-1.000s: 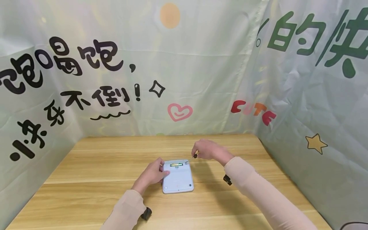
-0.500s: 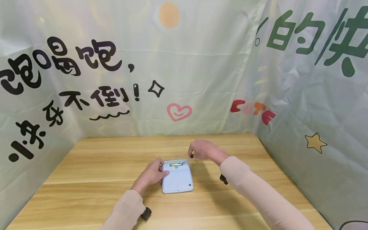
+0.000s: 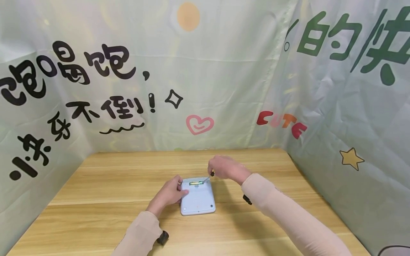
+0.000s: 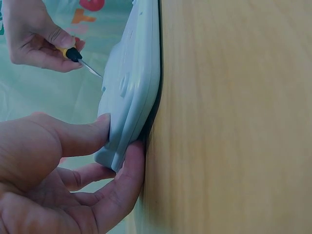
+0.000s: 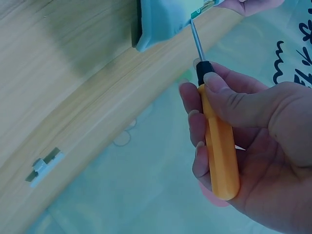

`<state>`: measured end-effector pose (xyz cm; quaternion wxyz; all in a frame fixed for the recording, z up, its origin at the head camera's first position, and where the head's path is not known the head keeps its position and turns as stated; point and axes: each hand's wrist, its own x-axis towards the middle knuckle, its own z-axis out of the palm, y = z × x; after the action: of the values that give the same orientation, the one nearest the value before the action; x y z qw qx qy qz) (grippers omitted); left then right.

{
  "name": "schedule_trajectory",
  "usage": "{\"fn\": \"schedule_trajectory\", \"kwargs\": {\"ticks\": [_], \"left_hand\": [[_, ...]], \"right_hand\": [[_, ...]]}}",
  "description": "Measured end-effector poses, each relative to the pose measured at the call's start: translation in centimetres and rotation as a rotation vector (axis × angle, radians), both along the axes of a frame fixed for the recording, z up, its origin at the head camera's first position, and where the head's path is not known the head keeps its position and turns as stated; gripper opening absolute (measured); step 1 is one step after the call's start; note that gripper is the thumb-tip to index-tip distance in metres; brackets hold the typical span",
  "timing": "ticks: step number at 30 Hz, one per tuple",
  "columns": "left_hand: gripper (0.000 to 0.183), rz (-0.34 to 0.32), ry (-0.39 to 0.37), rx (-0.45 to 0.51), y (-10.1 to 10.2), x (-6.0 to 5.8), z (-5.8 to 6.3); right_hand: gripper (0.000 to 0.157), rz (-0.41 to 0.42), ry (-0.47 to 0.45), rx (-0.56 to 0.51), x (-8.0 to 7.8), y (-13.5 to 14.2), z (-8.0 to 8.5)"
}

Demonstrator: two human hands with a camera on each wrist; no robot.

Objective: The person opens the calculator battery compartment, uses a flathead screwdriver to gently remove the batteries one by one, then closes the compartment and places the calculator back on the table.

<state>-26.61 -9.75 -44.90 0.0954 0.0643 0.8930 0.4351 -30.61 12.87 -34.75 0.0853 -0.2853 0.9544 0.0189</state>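
A pale blue calculator (image 3: 198, 201) lies back side up on the wooden table, its battery slot uncovered. A green and gold battery (image 3: 196, 183) sits in the slot. My left hand (image 3: 169, 192) grips the calculator's left edge, thumb on top and fingers (image 4: 131, 168) at its side and underneath. My right hand (image 3: 227, 167) holds a screwdriver (image 5: 222, 146) by its orange handle, slanting down. In the right wrist view, its metal tip meets the right end of the battery slot; whether it touches the battery I cannot tell.
In the right wrist view a small pale battery cover (image 5: 45, 167) lies on the table near its far edge. A printed cloth (image 3: 224, 89) hangs behind the wooden table (image 3: 128, 165) and along both sides.
My right hand has moved left, bringing the screwdriver tip from the calculator's upper right corner to the right end of the battery. The left hand and calculator have stayed in place.
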Motion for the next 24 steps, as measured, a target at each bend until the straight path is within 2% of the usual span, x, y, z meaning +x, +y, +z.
{"fn": "schedule_trajectory", "kwargs": {"ticks": [7,11,15,20,24], "left_hand": [[0.039,-0.004,0.0,0.001,-0.1,0.1,-0.1],[0.038,-0.003,0.001,0.006,-0.1,0.0,-0.1],[0.038,-0.005,-0.001,0.015,-0.2,0.0,-0.2],[0.039,-0.006,-0.003,0.009,-0.2,0.0,-0.1],[0.039,-0.008,-0.001,0.003,-0.2,-0.1,-0.1]], "right_hand": [[0.038,0.02,0.026,0.079,0.1,-0.8,0.5],[0.05,0.042,0.056,0.112,0.4,-1.3,0.8],[0.053,0.041,0.093,0.164,0.8,-2.1,1.0],[0.047,0.011,0.137,0.246,0.8,-3.3,1.0],[0.029,-0.011,0.182,0.33,1.0,-4.3,1.0]]}}
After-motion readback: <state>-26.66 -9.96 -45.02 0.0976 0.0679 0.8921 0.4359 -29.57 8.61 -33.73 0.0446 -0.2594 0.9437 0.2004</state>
